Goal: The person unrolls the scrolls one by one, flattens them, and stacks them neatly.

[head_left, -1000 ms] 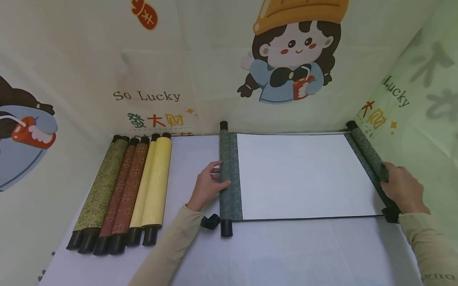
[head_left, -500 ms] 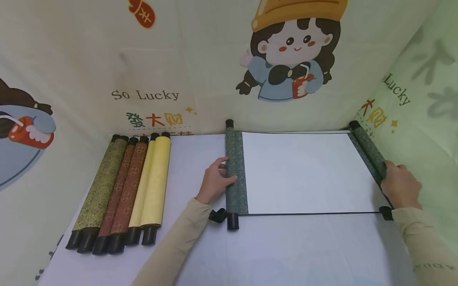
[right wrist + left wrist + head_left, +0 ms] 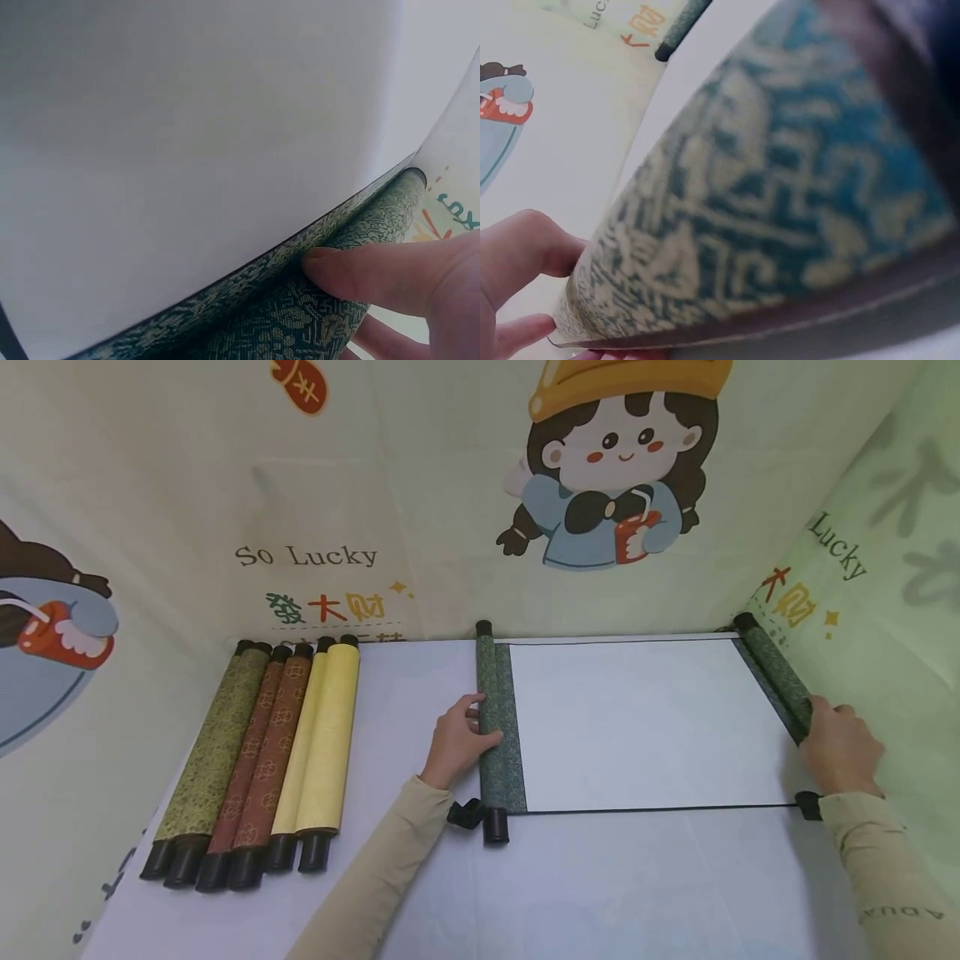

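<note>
A hanging scroll with a blank white sheet (image 3: 630,727) and dark green patterned borders lies partly unrolled on the table. My left hand (image 3: 459,742) holds its left roller (image 3: 492,768), thumb on top and fingers at the outer side. My right hand (image 3: 843,747) grips the right roll (image 3: 776,664), covering its near part. Up close in the left wrist view, the patterned cloth (image 3: 705,187) fills much of the frame, with the fingers at lower left. In the right wrist view, my thumb (image 3: 367,277) presses on the green roll (image 3: 375,225) beside the sheet.
Several rolled scrolls lie side by side at the left: olive (image 3: 213,743), brown (image 3: 273,752) and yellow (image 3: 330,735), with black end knobs. The white tabletop (image 3: 615,885) meets a printed cloth backdrop (image 3: 435,527) at the back and right. A small black object (image 3: 465,813) is beside my left wrist.
The left roller and my left hand have shifted to the right, and the sheet's near edge looks shorter and slightly farther back. My right hand keeps its grip, nearly in place.
</note>
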Demonstrator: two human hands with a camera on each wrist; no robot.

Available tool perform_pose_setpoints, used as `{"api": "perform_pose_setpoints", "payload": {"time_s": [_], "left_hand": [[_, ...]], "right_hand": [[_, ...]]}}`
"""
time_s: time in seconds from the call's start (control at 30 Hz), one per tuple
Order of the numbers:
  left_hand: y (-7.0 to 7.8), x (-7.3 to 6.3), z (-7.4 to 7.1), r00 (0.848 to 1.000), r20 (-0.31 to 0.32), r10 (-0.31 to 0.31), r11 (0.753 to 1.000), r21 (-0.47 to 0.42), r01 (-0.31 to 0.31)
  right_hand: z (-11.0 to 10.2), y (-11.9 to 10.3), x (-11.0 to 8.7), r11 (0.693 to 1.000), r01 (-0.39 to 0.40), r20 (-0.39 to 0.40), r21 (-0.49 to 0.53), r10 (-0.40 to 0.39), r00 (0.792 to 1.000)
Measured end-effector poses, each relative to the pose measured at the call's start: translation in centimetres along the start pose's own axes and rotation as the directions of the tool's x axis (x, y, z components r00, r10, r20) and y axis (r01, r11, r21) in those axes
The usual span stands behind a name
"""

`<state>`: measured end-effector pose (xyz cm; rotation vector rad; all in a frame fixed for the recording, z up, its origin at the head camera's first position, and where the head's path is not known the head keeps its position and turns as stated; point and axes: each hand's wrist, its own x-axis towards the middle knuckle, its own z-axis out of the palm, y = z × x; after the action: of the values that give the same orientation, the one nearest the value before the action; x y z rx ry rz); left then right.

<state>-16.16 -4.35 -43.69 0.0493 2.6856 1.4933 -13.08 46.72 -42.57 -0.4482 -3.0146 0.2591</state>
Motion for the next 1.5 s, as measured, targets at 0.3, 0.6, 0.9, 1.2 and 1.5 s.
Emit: {"api": "perform_pose_setpoints", "payload": {"time_s": [0.3,0.6,0.9,1.2,1.5], "left_hand": [[0.5,-0.9,0.4,1.000,-0.003,-0.001,1.000,-0.006,0.001],[0.4,-1.1,0.4,1.000,-0.010,0.001,1.000,-0.005,-0.001],[0.8,-1.1,-1.2,0.999,-0.047,-0.003,1.000,-0.005,0.003],[0.2,-1.3,-3.2,0.992,-0.121,-0.035,0.998,-0.051,0.029],[-0.6,-1.9,-5.2,0.991,-0.134,-0.028,0.999,-0.037,0.023]], "right_hand": [[-0.7,0.3,0.0,0.999,-0.043,0.040,-0.016,0.043,0.998],[-0.7,0.2,-0.1,0.998,-0.050,0.049,-0.035,0.051,0.997],[-1.5,-1.7,-0.3,1.000,0.028,-0.021,0.002,-0.028,0.999],[-2.1,-5.3,0.0,0.987,0.144,-0.072,0.074,-0.139,0.988],[-1.5,-8.2,-0.1,0.947,0.242,-0.115,0.212,-0.222,0.968]]}}
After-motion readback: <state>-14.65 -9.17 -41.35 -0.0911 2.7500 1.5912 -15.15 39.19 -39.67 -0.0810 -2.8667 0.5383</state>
